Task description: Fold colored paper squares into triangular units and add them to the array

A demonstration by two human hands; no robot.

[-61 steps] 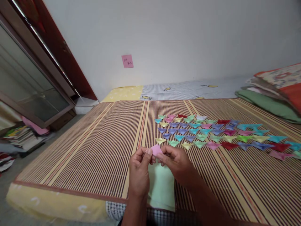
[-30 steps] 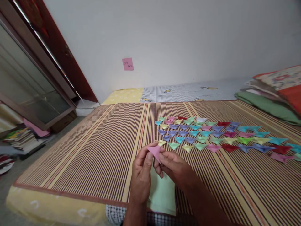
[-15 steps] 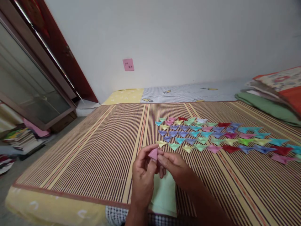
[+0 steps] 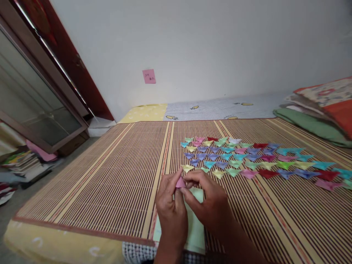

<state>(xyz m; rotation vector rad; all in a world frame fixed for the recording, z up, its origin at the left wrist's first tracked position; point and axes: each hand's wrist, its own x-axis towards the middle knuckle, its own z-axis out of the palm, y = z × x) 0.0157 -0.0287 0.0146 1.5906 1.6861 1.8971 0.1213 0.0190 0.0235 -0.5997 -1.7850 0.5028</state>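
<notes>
Between both hands is a small pink folded paper point(image 4: 180, 182), its tip pointing up. My left hand point(image 4: 172, 201) pinches it from the left, with fingers behind and the thumb below. From the right, my right hand point(image 4: 210, 196) grips its edge between thumb and forefinger. Under the hands lies a pale green sheet point(image 4: 195, 229) at the front of the striped mat point(image 4: 110, 183). Beyond and to the right, rows of small folded papers in many colours rest on the mat, among them a yellow one point(image 4: 219, 173) and a pink one point(image 4: 249, 173).
Folded green cloth point(image 4: 310, 123) and a patterned orange item point(image 4: 330, 95) are piled at the right. A pink note point(image 4: 149, 76) is on the wall. Books point(image 4: 20, 163) are stacked on the far left, beyond the bed's edge.
The pink paper has turned so its tip points up. My right hand has shifted its grip, with its forefinger arched over. My left hand has turned a little, and more of the green sheet shows.
</notes>
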